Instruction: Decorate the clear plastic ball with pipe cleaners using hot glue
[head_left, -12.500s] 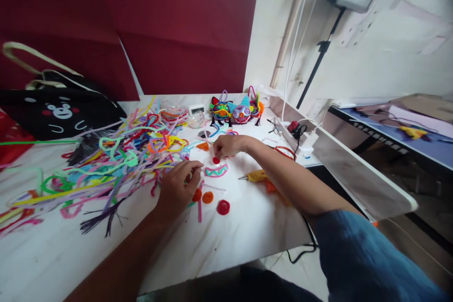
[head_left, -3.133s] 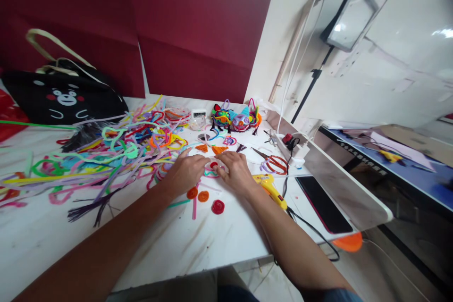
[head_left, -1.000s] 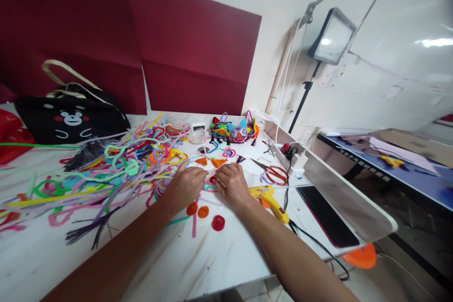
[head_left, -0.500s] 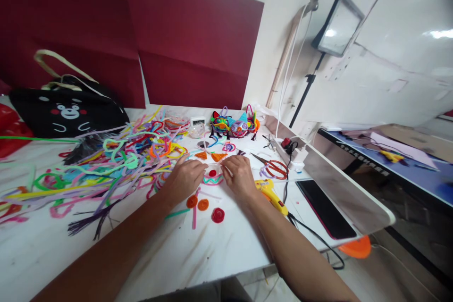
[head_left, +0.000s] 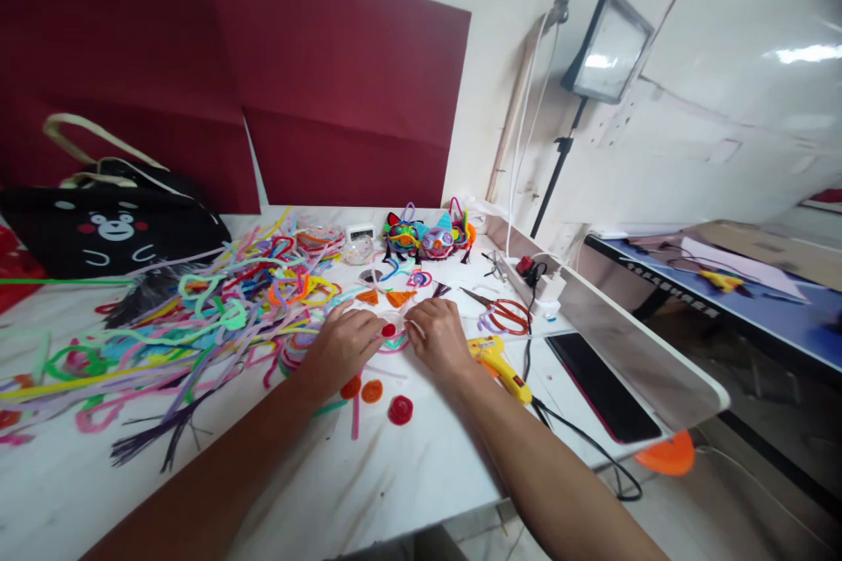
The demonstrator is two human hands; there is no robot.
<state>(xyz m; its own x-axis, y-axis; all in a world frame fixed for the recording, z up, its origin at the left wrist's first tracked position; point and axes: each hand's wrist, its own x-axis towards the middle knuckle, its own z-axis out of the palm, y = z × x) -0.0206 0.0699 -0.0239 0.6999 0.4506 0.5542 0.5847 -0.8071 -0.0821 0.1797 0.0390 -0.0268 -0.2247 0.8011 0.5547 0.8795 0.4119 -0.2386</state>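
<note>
With fingers bent, my left hand and right hand flank the clear disc with red spot and green zigzag, whether gripping I cannot tell, a clear bowl behind it.

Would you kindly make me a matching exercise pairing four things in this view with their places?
Things:
1. Smaller red disc
2. Larger red disc
3. Yellow glue gun
4. Black bag

Places:
A. Just right of the right hand
B. In front of the maroon backdrop
C. Between the fingertips of both hands
D. Beside the orange discs

Pairs: 1-C, 2-D, 3-A, 4-B
</note>
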